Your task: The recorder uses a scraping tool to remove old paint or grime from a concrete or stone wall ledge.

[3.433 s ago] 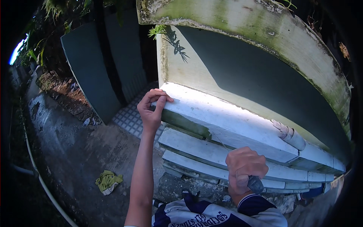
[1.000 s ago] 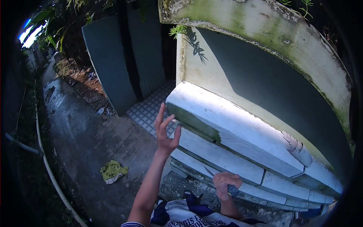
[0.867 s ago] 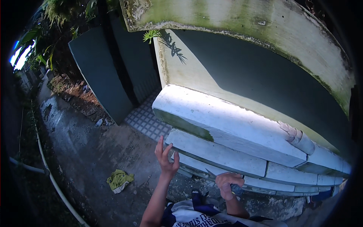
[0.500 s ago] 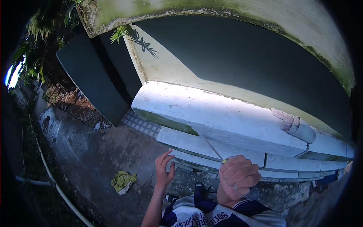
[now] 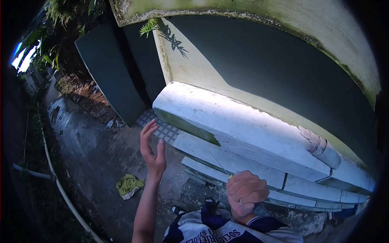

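My right hand [image 5: 247,192] is closed in a fist around a thin-bladed hand tool [image 5: 219,164], with a bit of yellow where the blade meets the fist. The blade appears almost edge-on, so its exact kind is unclear; the fingers hide most of the handle. It points up and left toward the underside of a white-topped ledge [image 5: 227,113]. Green growth covers the left part of the ledge's front face [image 5: 184,126]. To the left, my left hand [image 5: 153,150] is raised with nothing in it, fingers apart, before the tiled floor and the ledge's left end.
Toward the ledge's right end lies a pale, roughly cylindrical thing [image 5: 326,154]. White steps [image 5: 227,150] run below the ledge. A yellow-green cloth [image 5: 129,185] rests on the concrete ground, and a pale pipe [image 5: 67,196] runs along the left. A dark panel [image 5: 107,73] stands behind.
My left hand has risen and moved left, toward the ledge's left end. My right hand has shifted slightly left and down with the tool. The view has turned a little.
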A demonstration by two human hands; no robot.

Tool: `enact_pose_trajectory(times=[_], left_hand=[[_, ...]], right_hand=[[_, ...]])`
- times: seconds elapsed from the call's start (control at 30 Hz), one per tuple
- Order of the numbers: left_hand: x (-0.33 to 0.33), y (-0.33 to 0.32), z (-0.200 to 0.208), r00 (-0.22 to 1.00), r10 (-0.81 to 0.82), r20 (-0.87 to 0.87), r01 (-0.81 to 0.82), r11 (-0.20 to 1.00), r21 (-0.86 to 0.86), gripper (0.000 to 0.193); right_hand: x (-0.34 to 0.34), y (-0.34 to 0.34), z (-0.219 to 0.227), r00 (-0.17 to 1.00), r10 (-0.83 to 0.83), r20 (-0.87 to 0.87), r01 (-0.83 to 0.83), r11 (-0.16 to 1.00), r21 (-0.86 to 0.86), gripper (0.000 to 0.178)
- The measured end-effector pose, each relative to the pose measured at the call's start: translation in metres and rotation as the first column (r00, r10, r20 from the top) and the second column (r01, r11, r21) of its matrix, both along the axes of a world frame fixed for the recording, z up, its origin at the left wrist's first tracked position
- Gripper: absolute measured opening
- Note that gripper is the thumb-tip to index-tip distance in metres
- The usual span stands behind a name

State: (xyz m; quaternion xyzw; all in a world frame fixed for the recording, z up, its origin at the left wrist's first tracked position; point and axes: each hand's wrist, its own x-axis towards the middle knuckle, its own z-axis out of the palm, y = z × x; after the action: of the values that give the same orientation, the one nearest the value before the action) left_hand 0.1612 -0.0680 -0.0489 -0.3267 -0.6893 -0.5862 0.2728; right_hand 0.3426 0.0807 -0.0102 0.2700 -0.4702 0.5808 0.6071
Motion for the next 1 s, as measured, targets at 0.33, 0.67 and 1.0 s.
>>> enact_pose_trajectory(times=[0.33,0.67,1.0], left_hand=[[-0.042,0.052,0.086,0.997,-0.017,-0.069,0.017,1.0,-0.003,0.036],[-0.063,0.059,0.064,0.969,-0.161,-0.188,0.189,0.972,0.142,0.03],[-0.066,0.064,0.06,0.957,-0.128,-0.26,0.183,0.963,0.196,0.028]], right_hand=[[-0.006,0.011,-0.013,0.931,-0.213,0.296,0.179,0.974,0.137,0.042],[-0.022,0.008,-0.011,0.929,-0.327,0.171,0.309,0.943,0.122,0.042],[-0.02,0.009,-0.014,0.974,-0.22,0.06,0.216,0.974,0.071,0.039]])
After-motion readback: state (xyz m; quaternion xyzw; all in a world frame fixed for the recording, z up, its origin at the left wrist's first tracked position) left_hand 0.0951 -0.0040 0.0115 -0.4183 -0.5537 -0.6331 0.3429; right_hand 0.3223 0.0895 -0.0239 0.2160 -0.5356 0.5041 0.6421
